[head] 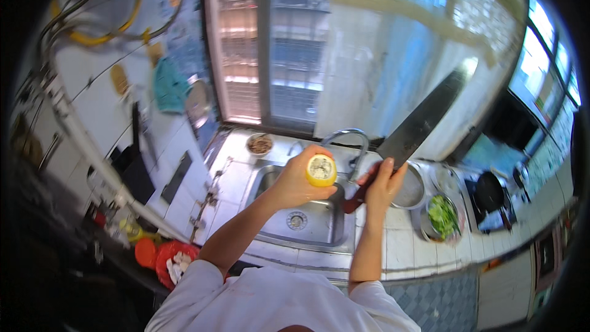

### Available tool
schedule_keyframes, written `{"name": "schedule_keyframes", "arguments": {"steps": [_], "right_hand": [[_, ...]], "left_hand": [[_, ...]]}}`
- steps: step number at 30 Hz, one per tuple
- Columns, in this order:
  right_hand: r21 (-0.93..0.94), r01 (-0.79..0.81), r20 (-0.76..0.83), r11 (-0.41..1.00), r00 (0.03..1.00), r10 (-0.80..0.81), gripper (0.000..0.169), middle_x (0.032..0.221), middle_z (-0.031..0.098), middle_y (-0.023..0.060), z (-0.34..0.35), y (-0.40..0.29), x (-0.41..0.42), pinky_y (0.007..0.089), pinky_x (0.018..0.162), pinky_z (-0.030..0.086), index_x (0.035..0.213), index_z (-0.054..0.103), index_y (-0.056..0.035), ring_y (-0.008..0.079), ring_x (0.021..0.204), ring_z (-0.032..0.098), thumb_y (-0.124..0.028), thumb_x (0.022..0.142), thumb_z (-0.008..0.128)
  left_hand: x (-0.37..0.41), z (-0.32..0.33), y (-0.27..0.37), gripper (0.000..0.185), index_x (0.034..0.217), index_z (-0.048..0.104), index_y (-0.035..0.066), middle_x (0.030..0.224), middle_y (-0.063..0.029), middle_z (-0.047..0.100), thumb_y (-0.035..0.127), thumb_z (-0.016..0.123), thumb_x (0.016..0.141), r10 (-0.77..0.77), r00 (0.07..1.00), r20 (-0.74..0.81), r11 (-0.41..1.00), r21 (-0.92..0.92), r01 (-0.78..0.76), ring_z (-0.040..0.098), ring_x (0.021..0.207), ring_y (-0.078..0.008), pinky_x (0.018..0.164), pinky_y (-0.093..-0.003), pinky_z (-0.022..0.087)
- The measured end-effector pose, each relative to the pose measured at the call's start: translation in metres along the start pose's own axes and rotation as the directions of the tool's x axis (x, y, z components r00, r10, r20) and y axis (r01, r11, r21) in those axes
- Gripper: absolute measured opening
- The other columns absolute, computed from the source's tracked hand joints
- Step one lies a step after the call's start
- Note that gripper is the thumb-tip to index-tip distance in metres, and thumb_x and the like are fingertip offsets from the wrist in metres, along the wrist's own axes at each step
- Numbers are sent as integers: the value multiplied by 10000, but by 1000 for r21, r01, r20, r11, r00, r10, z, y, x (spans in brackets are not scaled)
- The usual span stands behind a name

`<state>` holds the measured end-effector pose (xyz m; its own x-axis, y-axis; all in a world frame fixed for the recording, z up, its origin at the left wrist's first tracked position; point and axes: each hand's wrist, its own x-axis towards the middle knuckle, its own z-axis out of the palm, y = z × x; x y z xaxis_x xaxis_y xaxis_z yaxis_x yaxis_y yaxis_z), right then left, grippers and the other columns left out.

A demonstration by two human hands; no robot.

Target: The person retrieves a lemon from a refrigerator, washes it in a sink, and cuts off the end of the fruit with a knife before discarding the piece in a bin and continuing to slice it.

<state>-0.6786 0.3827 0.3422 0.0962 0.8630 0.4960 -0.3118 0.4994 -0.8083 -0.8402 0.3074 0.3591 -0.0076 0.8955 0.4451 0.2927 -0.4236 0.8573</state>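
Observation:
Above the stainless-steel sink (pixel 322 221), my left hand (pixel 297 177) grips a small yellow round object (pixel 321 170). Its whitish, dark-speckled face points towards me; what it is exactly I cannot tell. My right hand (pixel 383 186) is closed around the reddish-brown handle (pixel 354 204) of a large kitchen knife. The knife's broad dark blade (pixel 417 122) slants up and to the right, clear of the counter. Behind both hands rises the chrome faucet (pixel 345 132), partly covered by the left hand's side. The sink's drain strainer (pixel 296 221) shows below.
A bowl of brown food pieces (pixel 259 144) stands at the counter's back left. Right of the sink are a metal pot (pixel 409 189), a container of green leafy vegetables (pixel 442 216) and a black pan (pixel 489 191) on a stove. A red waste bin (pixel 163 265) sits at lower left.

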Motion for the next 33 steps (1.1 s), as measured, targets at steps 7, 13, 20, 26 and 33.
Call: {"name": "schedule_keyframes", "arguments": {"steps": [7,13,20,26,33], "right_hand": [[-569,220,723,792,594,354,155,647,520,138,12,34,24,385,536,431,951,439,-45,270,578,571,-149,858,506],[-45,968,988,246,6,156,231,841,537,121,134,7,42,416,618,466,961,499,-88,315,735,595,-95,744,579],[231,973,970,-19,-229,88,200,847,565,96,277,-7,29,400,618,474,981,556,-113,283,726,611,-130,784,529],[343,895,932,-285,-363,-19,165,815,593,54,364,2,14,390,769,448,906,603,-108,223,785,616,-149,752,562],[262,913,792,-312,-389,-471,221,861,569,59,419,19,-19,427,1037,259,884,635,-116,198,997,527,-191,679,602]], "left_hand": [[-78,-44,-35,511,1065,498,78,935,-31,543,85,771,632,-101,980,-172,992,62,113,520,879,-101,764,-256,434],[-156,-68,-40,532,1069,507,66,926,-33,552,112,788,620,-318,855,-410,940,-21,340,526,854,-103,748,-251,442],[-213,-93,-30,503,1052,515,59,907,-21,543,115,777,626,-378,768,-517,919,-109,380,526,834,-100,747,-238,445],[-253,-118,-39,517,1058,491,56,905,-15,515,97,772,626,-299,753,-587,941,-53,333,512,822,-89,736,-230,442],[-276,-138,-43,618,1130,415,57,968,-16,493,19,761,619,-301,654,-694,949,-155,273,510,873,-90,762,-241,450]]}}
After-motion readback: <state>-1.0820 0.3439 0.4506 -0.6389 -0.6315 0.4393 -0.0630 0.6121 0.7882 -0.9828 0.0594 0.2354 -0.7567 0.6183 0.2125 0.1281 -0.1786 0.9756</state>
